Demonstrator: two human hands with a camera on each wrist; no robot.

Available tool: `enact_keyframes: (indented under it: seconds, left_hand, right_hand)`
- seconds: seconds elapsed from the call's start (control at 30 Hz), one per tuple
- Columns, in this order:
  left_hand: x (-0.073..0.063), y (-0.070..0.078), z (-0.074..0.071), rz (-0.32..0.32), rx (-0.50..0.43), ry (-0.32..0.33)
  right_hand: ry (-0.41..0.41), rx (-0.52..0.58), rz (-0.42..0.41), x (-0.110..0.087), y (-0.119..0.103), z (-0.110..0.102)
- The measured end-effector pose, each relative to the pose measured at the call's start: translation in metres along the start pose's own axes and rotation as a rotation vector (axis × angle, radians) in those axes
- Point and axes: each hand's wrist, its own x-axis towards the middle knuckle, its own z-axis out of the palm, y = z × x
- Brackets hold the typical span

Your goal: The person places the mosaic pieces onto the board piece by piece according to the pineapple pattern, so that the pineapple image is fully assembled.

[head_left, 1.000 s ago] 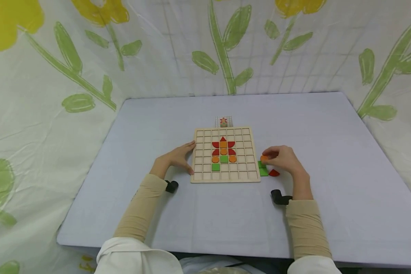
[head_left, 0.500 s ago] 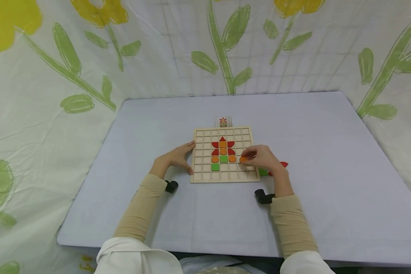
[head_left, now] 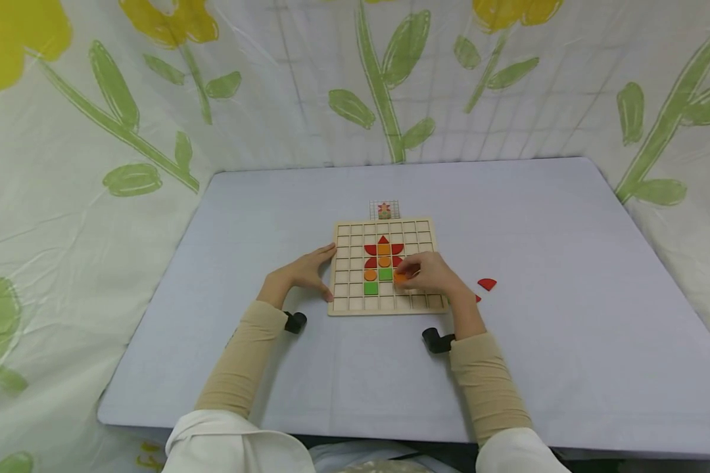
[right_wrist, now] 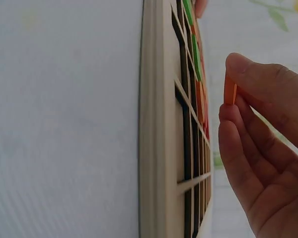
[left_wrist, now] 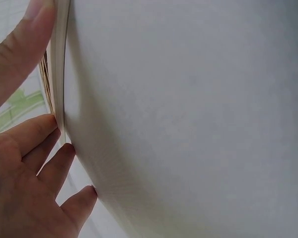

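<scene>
— Fingers of the right hand are pinching a thin orange piece, hovering just above the grid board, right of the green squares.

— And the left hand?

— Its fingers are lying straight and spread, pressing against the board's left edge.

— What might be going wrong?

— I'm thinking the piece is coming in on edge; tilted like that, it could catch on a divider or nudge the neighbouring pieces. Two red pieces are waiting on the bench.
</scene>
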Motion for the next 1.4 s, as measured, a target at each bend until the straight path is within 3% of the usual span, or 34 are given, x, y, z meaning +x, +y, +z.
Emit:
enact_keyframes:
  seconds: [0.27, 0.7, 1.0, 1.4]
  left_hand:
    - [-0.001, 0.0, 0.0, -0.003, -0.007, 0.006]
    - [0.001, -0.003, 0.001, -0.013, -0.011, 0.004]
    - [0.001, -0.004, 0.001, -0.001, -0.012, 0.001]
    - [0.0, -0.004, 0.001, 0.001, -0.017, 0.0]
  right_hand:
    - [-0.041, 0.018, 0.013, 0.005, -0.007, 0.012]
    - [-0.079, -0.044, -0.002, 0.013, -0.013, 0.021]
    - [-0.088, -0.118, -0.018, 0.015, -0.015, 0.025]
    - [-0.106, -0.124, -0.004, 0.014, -0.017, 0.025]
